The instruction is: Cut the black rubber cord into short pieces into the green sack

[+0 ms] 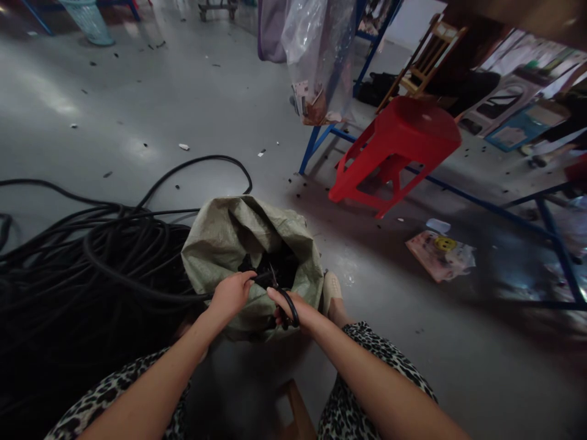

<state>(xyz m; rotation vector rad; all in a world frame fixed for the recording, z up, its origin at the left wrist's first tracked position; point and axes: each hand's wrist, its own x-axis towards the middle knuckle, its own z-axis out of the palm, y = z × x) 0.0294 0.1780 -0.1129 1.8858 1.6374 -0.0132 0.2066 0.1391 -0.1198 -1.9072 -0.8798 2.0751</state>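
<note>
My left hand (233, 294) is closed around a black rubber hose (178, 298) that runs in from the coil on the left. The hose's end sticks out past my fingertips toward the right. In my right hand (293, 305) is a pair of black-handled scissors (285, 300), its blades pointing up beside the hose end. Whether the blades touch the hose I cannot tell. Both hands are over the mouth of a pale green woven sack (208, 238), which stands with its rim folded outward. Dark pieces (287, 263) lie inside it, too shadowed to make out singly.
A large tangle of black hose (114, 244) covers the floor at left. A red plastic stool (403, 146) stands at right, beside a blue metal frame (316, 146) with a clear plastic bag (316, 61). A flat package (440, 253) and small scraps lie on the floor.
</note>
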